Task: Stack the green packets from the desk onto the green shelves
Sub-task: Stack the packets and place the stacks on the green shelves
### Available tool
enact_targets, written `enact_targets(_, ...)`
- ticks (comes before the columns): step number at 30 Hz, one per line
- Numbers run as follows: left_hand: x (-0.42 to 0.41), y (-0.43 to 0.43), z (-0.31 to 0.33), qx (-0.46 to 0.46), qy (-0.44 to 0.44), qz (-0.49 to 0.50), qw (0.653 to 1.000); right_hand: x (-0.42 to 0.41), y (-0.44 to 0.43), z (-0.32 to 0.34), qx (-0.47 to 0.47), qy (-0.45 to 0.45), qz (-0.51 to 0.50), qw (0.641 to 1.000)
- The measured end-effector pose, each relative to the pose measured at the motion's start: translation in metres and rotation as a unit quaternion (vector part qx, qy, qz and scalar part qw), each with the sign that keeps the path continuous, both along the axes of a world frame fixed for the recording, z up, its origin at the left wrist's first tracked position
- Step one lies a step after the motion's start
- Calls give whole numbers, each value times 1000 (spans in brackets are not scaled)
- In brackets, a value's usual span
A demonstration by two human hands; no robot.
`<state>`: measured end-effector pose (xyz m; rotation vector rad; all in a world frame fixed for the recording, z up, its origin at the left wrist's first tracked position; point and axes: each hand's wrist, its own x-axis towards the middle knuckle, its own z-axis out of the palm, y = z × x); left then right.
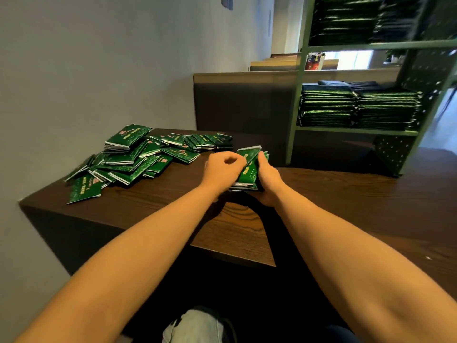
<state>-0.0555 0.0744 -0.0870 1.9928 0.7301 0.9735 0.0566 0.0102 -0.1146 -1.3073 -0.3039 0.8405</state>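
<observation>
While I gather, right hand (268, 180): wrapped round a bundle of green packets (248, 170), squaring it on the desk (346, 201).
Left hand (222, 169): curled against the bundle; pinching or steadying, can't tell.
Loose pile (133, 158): heaped by the wall.
Green shelves (356, 131): part-filled, near my right.

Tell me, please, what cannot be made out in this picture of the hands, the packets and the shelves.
Head view, all four:
1. How many packets are in the bundle: the right hand wraps it.
2. Whether the left hand pinches the top packet: its knuckles hide the fingertips.
3. The print on the loose pile: too small.
4. The top stacks on the shelves: blurred, cut off by the upper edge.
</observation>
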Motion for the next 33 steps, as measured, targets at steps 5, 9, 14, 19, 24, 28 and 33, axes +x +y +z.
enact_targets(5,-9,-9,-5,54,60,-1,997,0,1,-2,24,69,70,995)
enact_targets(9,-10,-11,-6,96,64,-31,993,-1,4,-2,-20,5,74,997)
enact_targets(14,-12,-1,-12,71,16,2,997,1,9,-4,-22,-2,73,997)
enact_targets(19,-19,12,-15,27,-56,13,998,0,23,-2,-20,-25,72,997)
enact_targets(24,-25,53,-21,-15,18,107,994,6,45,0,-38,-58,34,997)
enact_targets(28,-23,102,-32,-10,189,208,960,17,70,-4,-36,-75,11,996)
enact_targets(33,-12,138,-35,-70,254,212,941,31,84,-15,-63,-100,11,993)
